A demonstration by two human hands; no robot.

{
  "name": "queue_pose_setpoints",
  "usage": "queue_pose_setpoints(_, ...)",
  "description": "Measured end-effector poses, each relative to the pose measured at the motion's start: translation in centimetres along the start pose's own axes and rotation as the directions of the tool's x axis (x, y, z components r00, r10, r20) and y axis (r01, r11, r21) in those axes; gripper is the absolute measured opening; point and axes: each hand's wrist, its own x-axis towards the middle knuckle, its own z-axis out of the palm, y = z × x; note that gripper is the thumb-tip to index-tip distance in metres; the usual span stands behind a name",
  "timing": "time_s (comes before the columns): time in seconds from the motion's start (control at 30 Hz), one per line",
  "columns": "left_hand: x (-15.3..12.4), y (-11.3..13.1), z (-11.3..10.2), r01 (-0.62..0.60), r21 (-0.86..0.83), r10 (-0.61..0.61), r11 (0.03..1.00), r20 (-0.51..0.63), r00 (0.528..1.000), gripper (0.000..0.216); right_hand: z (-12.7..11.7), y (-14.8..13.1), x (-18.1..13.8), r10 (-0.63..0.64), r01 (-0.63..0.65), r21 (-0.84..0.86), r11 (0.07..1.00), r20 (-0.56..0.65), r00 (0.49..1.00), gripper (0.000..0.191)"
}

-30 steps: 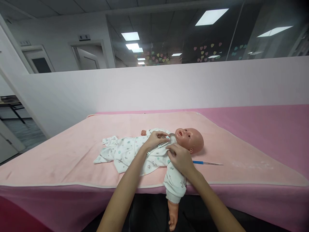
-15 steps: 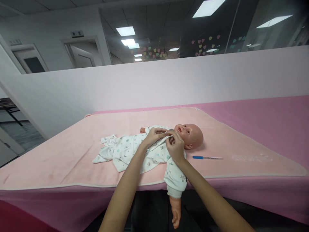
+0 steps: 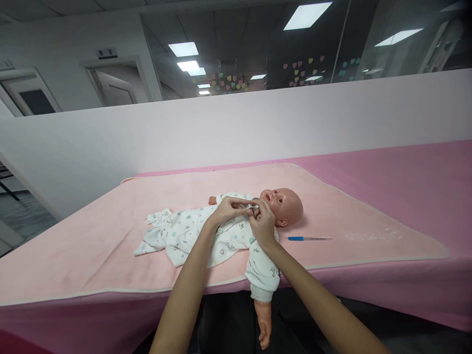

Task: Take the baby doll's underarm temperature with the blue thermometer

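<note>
A baby doll [image 3: 282,206] lies on its back on a light pink blanket [image 3: 110,246], head to the right, in a white printed romper [image 3: 184,233]. One doll arm [image 3: 262,314] hangs over the near table edge. My left hand [image 3: 225,209] pinches the romper's collar flap at the doll's chest. My right hand [image 3: 262,223] meets it just under the doll's chin, fingers closed on the same collar edge. The fingertips of both hands touch at the neckline.
A blue-handled thin stick, like a thermometer [image 3: 309,238], lies on the blanket right of the doll's head. The blanket covers a darker pink table [image 3: 405,172]. A white partition wall [image 3: 221,132] runs behind, with glass and a door beyond.
My right hand has moved up from the doll's near shoulder to the neckline and closed on the collar beside my left hand. The view has shifted slightly left.
</note>
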Motion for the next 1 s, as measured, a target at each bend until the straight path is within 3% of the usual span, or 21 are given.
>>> queue_pose_setpoints(0.1,-0.13,0.09,-0.19,0.002,0.062,-0.003,0.998,0.020,1.000,0.047,0.02,0.13,-0.05,0.024,-0.024,0.001,1.000,0.000,1.000,0.018)
queue_pose_setpoints(0.4,0.30,-0.72,0.08,0.004,0.099,0.006,0.995,-0.101,0.995,0.023,-0.11,-0.13,-0.20,0.057,-0.057,0.061,0.997,0.002,0.998,0.014)
queue_pose_setpoints(0.7,0.30,-0.33,0.12,0.001,0.079,0.002,0.997,-0.034,0.999,0.014,0.04,-0.03,-0.21,0.069,-0.068,0.033,0.997,-0.038,0.997,0.012)
queue_pose_setpoints(0.87,0.25,-0.26,0.05,0.000,-0.020,-0.001,1.000,-0.013,1.000,0.012,-0.05,-0.23,-0.14,0.003,-0.004,-0.012,1.000,-0.037,0.999,0.015)
queue_pose_setpoints(1.0,0.09,-0.58,-0.02,0.008,-0.094,-0.012,0.996,-0.036,0.999,0.024,-0.03,-0.25,-0.14,-0.029,0.030,-0.025,0.999,0.037,0.999,0.017)
